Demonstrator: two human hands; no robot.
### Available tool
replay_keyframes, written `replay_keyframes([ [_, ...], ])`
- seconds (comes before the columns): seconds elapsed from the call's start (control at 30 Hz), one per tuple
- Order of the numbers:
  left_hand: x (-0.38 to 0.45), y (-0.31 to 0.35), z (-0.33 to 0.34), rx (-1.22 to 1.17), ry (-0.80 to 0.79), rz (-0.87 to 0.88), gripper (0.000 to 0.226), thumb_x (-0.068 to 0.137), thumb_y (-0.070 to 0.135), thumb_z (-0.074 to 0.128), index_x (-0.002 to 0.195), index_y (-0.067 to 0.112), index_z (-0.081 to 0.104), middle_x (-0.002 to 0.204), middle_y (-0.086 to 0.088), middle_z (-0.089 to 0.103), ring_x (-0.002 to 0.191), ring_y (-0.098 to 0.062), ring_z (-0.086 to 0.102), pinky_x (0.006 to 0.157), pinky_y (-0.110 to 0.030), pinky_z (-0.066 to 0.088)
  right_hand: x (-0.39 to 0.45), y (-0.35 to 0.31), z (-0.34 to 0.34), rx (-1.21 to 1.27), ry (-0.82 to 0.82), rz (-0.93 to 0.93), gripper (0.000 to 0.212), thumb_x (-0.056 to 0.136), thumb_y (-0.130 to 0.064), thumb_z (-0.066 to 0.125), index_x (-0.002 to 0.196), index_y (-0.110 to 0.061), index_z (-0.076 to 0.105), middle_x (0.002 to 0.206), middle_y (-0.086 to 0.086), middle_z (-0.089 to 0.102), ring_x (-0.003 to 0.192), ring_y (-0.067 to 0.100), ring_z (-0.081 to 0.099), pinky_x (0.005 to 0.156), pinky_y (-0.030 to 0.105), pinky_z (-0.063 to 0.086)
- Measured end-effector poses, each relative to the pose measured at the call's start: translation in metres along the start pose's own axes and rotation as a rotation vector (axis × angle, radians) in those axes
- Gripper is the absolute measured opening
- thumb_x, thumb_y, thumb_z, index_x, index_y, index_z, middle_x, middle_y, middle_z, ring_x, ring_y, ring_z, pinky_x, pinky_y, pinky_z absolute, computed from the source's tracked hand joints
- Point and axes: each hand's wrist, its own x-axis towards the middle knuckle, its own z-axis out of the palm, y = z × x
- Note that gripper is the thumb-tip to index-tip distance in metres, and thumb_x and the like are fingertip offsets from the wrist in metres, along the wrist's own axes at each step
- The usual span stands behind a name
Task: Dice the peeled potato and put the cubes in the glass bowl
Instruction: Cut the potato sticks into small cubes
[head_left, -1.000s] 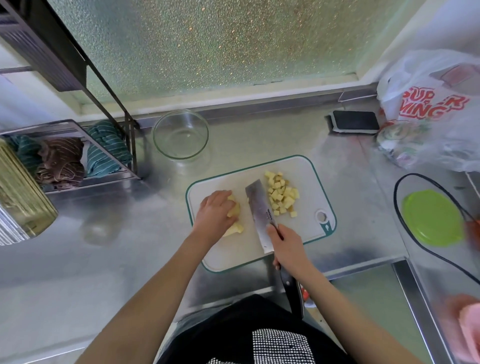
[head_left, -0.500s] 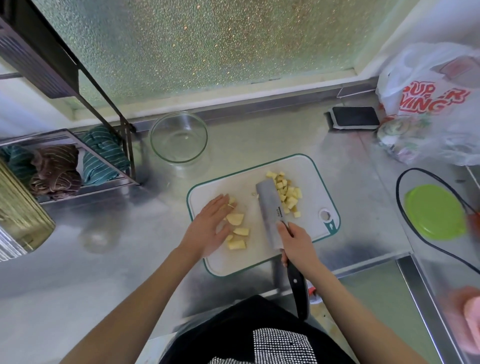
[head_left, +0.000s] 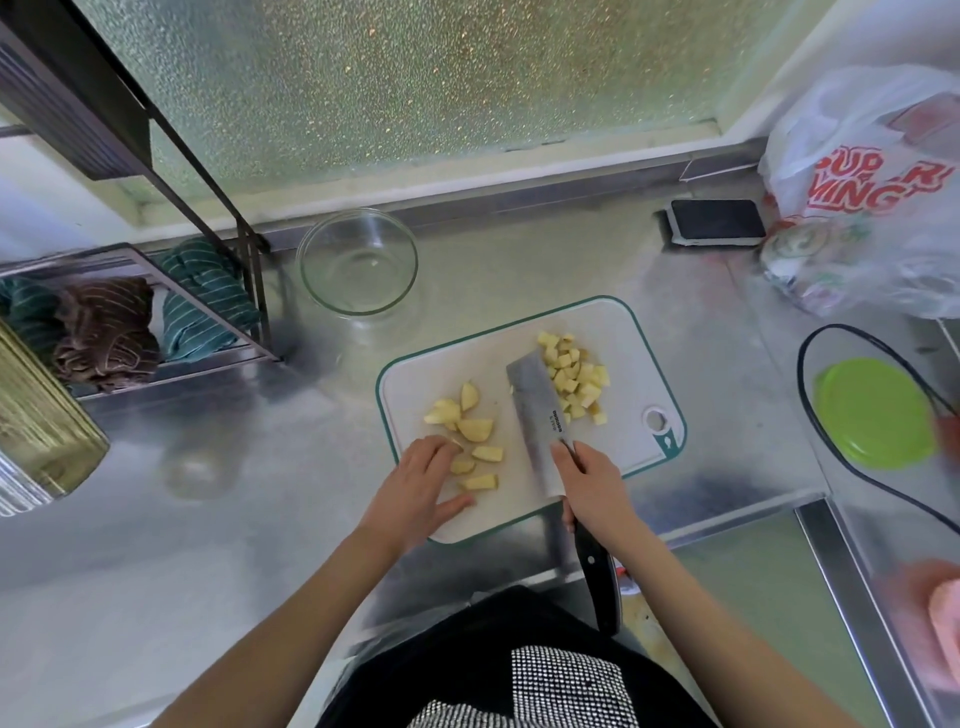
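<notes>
Dicing, mid-step | my right hand (head_left: 592, 486) clamped on steel cleaver (head_left: 537, 415) over white cutting board (head_left: 628, 332) | left hand (head_left: 423, 480) flat, fingers relaxed beside pale potato wedges (head_left: 470, 434) | next, I judge: regroup wedges, crosscut | clear glass bowl (head_left: 357, 267) behind board holds no cubes.

Bright daylight comes through the frosted, pebbled glass window (head_left: 415, 78) ahead. The brushed steel counter (head_left: 208, 519) shows soft glare and faint shadows. Wide-angle bending curves the edges; the pink object (head_left: 943, 618) at right is blurred, perhaps out of focus.
</notes>
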Motion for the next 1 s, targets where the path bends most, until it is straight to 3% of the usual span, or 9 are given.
replay_keyframes([
  [0.1,0.004,0.008,0.005,-0.053,-0.008,0.020,0.038,0.086,0.039,0.050,0.113,0.013,0.047,0.108,-0.008,0.056,0.098,-0.016,0.045,0.088,-0.023,0.037,-0.001,0.001,0.001,0.008,0.001,0.007,0.037,0.098,-0.033,0.044,0.065,-0.019,0.035,0.035,-0.006,0.038,0.029,0.018,0.045,0.038,0.024,0.039],
  [0.27,0.013,0.014,0.011,-0.138,0.024,-0.086,0.037,0.079,0.022,0.072,0.109,0.006,0.057,0.103,-0.010,0.062,0.096,-0.016,0.050,0.084,-0.024,0.042,-0.001,0.001,0.001,0.026,-0.003,0.009,0.036,0.097,-0.033,0.044,0.066,-0.018,0.035,0.038,-0.007,0.039,0.030,0.018,0.045,0.039,0.025,0.039],
  [0.4,0.020,0.018,0.010,-0.132,-0.022,-0.149,0.053,0.079,0.034,0.070,0.120,0.007,0.050,0.112,-0.012,0.056,0.099,-0.025,0.056,0.086,-0.032,0.047,0.000,0.003,-0.002,0.042,0.016,0.012,0.037,0.097,-0.033,0.045,0.065,-0.017,0.034,0.040,-0.007,0.036,0.030,0.018,0.044,0.038,0.025,0.039],
  [0.5,0.028,0.018,0.010,0.056,-0.004,-0.097,0.071,0.074,0.054,0.059,0.128,0.013,0.039,0.118,-0.013,0.048,0.105,-0.026,0.042,0.089,-0.039,0.046,0.000,0.006,-0.004,0.046,0.024,0.026,0.037,0.097,-0.034,0.045,0.066,-0.017,0.034,0.042,-0.004,0.039,0.031,0.018,0.044,0.039,0.026,0.039],
  [0.57,0.033,0.018,0.009,0.163,-0.008,-0.060,0.074,0.074,0.061,0.049,0.131,0.014,0.042,0.121,-0.013,0.047,0.108,-0.026,0.037,0.088,-0.044,0.047,-0.002,0.009,-0.007,0.050,0.020,0.034,0.036,0.097,-0.033,0.044,0.067,-0.016,0.035,0.045,0.000,0.041,0.032,0.018,0.044,0.039,0.025,0.040],
  [0.63,0.035,0.017,0.009,0.185,-0.020,-0.047,0.072,0.076,0.063,0.044,0.129,0.013,0.046,0.125,-0.011,0.047,0.110,-0.025,0.035,0.090,-0.045,0.046,-0.004,0.013,-0.009,0.065,0.021,0.032,0.036,0.097,-0.032,0.044,0.067,-0.016,0.034,0.043,0.000,0.042,0.032,0.018,0.043,0.038,0.024,0.039],
  [0.83,0.040,0.014,0.012,0.035,-0.007,-0.076,0.067,0.073,0.042,0.073,0.126,0.008,0.050,0.135,-0.013,0.046,0.121,-0.028,0.038,0.103,-0.043,0.036,-0.006,0.015,-0.009,0.063,0.033,0.020,0.036,0.098,-0.032,0.043,0.067,-0.016,0.034,0.046,0.000,0.043,0.032,0.017,0.043,0.037,0.023,0.038],
  [1.0,0.034,0.017,0.018,0.069,0.026,-0.161,0.083,0.075,0.063,0.051,0.139,0.013,0.038,0.144,-0.002,0.039,0.134,-0.021,0.023,0.108,-0.037,0.023,-0.006,0.018,0.013,0.000,0.150,-0.067,0.039,0.098,-0.036,0.041,0.066,-0.014,0.035,0.054,0.003,0.043,0.040,0.023,0.050,0.043,0.031,0.043],
])
